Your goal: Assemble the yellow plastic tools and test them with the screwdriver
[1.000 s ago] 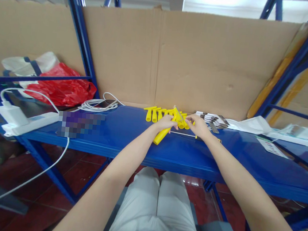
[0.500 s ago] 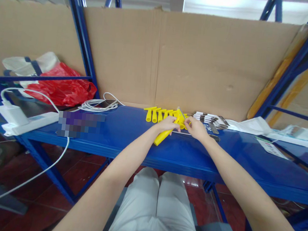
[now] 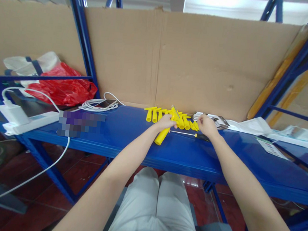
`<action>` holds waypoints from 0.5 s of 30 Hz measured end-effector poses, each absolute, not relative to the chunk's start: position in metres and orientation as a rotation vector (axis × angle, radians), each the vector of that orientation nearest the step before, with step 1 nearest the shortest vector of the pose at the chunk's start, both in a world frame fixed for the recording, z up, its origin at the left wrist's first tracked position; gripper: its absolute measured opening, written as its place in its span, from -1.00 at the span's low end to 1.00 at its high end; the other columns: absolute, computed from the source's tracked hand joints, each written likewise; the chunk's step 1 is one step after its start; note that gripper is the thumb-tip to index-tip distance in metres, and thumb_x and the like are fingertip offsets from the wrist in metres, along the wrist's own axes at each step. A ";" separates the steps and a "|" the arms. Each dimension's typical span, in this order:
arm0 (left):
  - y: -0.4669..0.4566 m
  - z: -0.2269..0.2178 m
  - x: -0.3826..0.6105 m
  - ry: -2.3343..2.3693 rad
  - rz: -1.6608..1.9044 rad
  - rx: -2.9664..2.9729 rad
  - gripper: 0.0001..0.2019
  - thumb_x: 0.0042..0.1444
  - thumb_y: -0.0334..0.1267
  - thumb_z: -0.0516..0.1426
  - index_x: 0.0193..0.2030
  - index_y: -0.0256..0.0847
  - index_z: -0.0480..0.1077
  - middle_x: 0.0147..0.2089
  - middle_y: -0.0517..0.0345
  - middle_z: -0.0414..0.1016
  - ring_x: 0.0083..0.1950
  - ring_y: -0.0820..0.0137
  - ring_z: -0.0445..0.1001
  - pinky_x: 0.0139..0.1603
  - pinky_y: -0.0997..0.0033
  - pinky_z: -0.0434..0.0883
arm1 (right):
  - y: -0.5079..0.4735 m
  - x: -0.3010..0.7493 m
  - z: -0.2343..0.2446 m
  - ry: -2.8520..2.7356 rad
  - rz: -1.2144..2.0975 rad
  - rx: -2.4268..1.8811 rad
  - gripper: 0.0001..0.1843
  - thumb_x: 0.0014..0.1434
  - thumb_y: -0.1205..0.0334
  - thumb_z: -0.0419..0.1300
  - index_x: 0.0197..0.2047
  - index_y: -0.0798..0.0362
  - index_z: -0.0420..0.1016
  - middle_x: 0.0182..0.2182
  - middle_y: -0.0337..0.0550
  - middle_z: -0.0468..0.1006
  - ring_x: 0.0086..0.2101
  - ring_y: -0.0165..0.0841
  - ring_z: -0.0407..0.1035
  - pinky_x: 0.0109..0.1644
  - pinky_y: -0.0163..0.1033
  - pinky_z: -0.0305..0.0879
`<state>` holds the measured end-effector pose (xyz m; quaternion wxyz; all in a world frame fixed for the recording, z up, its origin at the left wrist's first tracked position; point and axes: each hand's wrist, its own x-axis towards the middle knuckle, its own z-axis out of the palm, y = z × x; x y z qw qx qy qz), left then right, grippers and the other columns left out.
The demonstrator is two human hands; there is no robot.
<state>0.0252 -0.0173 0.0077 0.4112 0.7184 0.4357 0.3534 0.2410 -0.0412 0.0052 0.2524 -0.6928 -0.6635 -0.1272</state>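
Note:
My left hand [image 3: 166, 122] is closed around a yellow scraper [image 3: 162, 136]. Its thick handle points down toward me, and a thin metallic edge shows at its upper end. Further right, my right hand [image 3: 207, 126] has curled fingers beside a stack of white-and-dark packets [image 3: 198, 115]; what is between the fingertips, if anything, is hidden. Small yellow pieces [image 3: 194, 126] lie just left of it. Several yellow scraper handles [image 3: 154, 115] stand in a row behind my left hand. A screwdriver [image 3: 186, 134] lies between my hands, its dark grip partly under my right wrist.
Cardboard [image 3: 198, 61] walls off the back of the blue table [image 3: 129, 142]. On the left are a white power strip [image 3: 34, 122], a coiled white cable [image 3: 97, 105] and a red plastic bag [image 3: 63, 85]. White wrapping [image 3: 252, 126] and a printed card [image 3: 271, 147] lie right.
My right hand has left the scraper and moved right to the packets. My left hand still holds the scraper, shifted slightly left, and the small yellow pieces are now uncovered.

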 end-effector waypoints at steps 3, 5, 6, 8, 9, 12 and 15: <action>-0.015 0.007 0.031 1.087 0.892 1.755 -0.90 -0.10 -0.56 0.14 -0.45 -0.32 0.40 -0.49 0.23 0.45 -0.63 0.58 0.27 -0.61 0.56 0.32 | -0.038 0.275 0.007 -1.751 -0.300 -2.083 -0.77 0.14 0.37 0.05 -0.25 0.15 0.53 -0.34 0.08 0.60 -0.28 -0.19 0.48 -0.22 -0.25 0.27; -0.013 0.008 0.037 1.079 0.875 1.730 -0.88 -0.11 -0.56 0.16 -0.40 -0.33 0.40 -0.48 0.22 0.44 -0.60 0.57 0.30 -0.58 0.55 0.34 | -0.036 0.294 0.005 -1.773 -0.220 -2.161 -0.80 0.09 0.41 0.06 -0.40 0.13 0.53 -0.49 0.00 0.55 -0.34 -0.21 0.46 -0.26 -0.27 0.26; -0.013 0.009 0.042 1.066 0.871 1.719 -0.86 -0.12 -0.57 0.16 -0.37 -0.34 0.40 -0.47 0.21 0.44 -0.59 0.57 0.32 -0.56 0.55 0.36 | -0.035 0.302 0.004 -1.782 -0.184 -2.189 -0.79 0.07 0.41 0.07 -0.48 0.11 0.51 -0.55 -0.03 0.51 -0.36 -0.22 0.46 -0.29 -0.28 0.25; -0.014 0.014 0.052 1.045 0.871 1.700 -0.83 -0.11 -0.56 0.16 -0.32 -0.35 0.41 -0.46 0.20 0.44 -0.58 0.55 0.34 -0.54 0.53 0.37 | -0.034 0.311 0.002 -1.755 -0.140 -2.239 -0.77 0.05 0.42 0.08 -0.55 0.08 0.48 -0.63 -0.08 0.45 -0.38 -0.21 0.45 -0.32 -0.28 0.25; -0.015 0.018 0.058 1.034 0.865 1.699 -0.82 -0.09 -0.56 0.16 -0.29 -0.35 0.41 -0.46 0.19 0.44 -0.58 0.55 0.34 -0.54 0.53 0.37 | -0.033 0.313 0.002 -1.734 -0.115 -2.259 -0.77 0.05 0.41 0.08 -0.56 0.07 0.48 -0.64 -0.09 0.44 -0.38 -0.20 0.45 -0.32 -0.27 0.26; -0.018 0.029 0.079 0.971 0.819 1.708 -0.81 -0.07 -0.57 0.17 -0.27 -0.36 0.41 -0.47 0.19 0.42 -0.58 0.57 0.33 -0.54 0.56 0.36 | -0.029 0.315 0.000 -1.660 -0.079 -2.302 -0.78 0.05 0.37 0.08 -0.50 0.07 0.53 -0.60 -0.07 0.47 -0.33 -0.16 0.48 -0.26 -0.23 0.32; -0.020 0.036 0.103 0.960 0.801 1.678 -0.79 -0.04 -0.59 0.15 -0.23 -0.38 0.41 -0.52 0.22 0.38 -0.58 0.57 0.32 -0.52 0.58 0.37 | -0.024 0.318 -0.003 -1.607 -0.109 -2.314 -0.80 0.05 0.33 0.10 -0.46 0.07 0.56 -0.51 0.00 0.54 -0.27 -0.11 0.50 -0.23 -0.17 0.37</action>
